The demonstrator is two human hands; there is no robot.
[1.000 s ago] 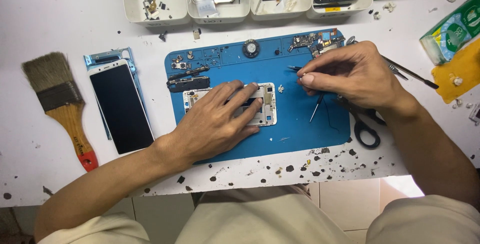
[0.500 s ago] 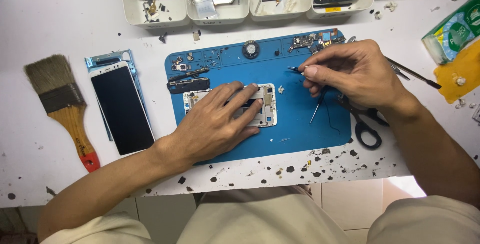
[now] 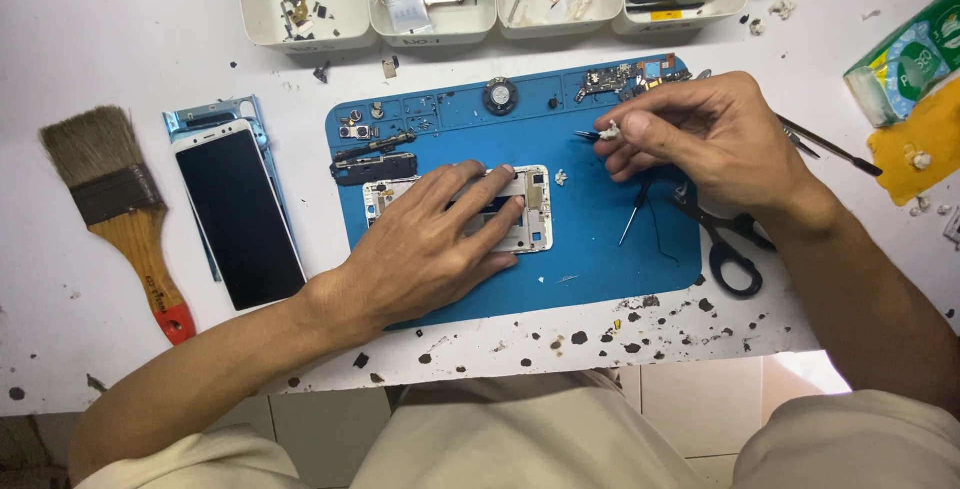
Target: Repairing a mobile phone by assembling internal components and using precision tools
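The left hand [image 3: 430, 244] lies flat, fingers spread, pressing down on the opened white phone frame [image 3: 530, 211] in the middle of the blue silicone work mat [image 3: 600, 249]. The right hand [image 3: 715, 139], further right and slightly farther off, has its fingertips pinched together on a thin pair of tweezers [image 3: 588, 135] that carries a small white scrap (too tiny to tell what it is).

This looks like the disassembly stage — small parts being lifted clear of the frame. The next move, as I judge it, calls for a steady pinch and a spot to set the scrap down.

A black-handled pair of scissors [image 3: 730, 249] lies near the right wrist, a wooden-handled paintbrush [image 3: 120, 209] far left, and a dark-screened phone panel [image 3: 238, 217] just left of the mat.
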